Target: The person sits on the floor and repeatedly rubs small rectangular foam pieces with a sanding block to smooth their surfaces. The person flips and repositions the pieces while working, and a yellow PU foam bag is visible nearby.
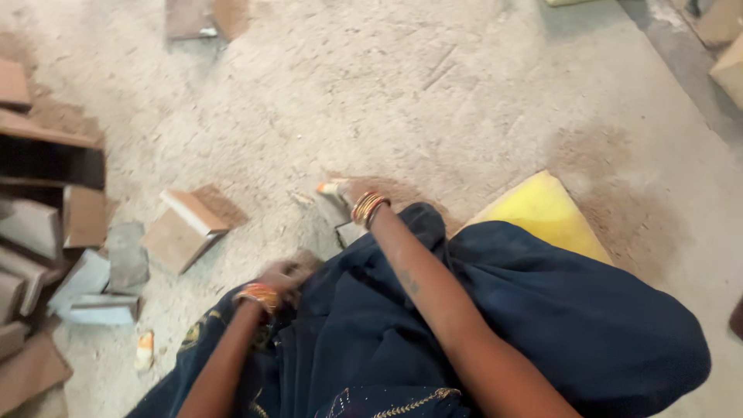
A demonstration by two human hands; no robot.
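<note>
Reaching forward, our right hand (343, 193) presses something pale to the dusty floor (433, 93) — the blur hides what, and its grip; our left hand (282, 277) curls beside the dark skirt (542, 310). We risk catching cloth underneath. We count roughly ten wooden pieces (186, 224) and one yellow cushion (542, 210).

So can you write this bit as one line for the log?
left hand: on dark cloth | right hand: down at dusty floor | boards: left | yellow pad: right
</note>
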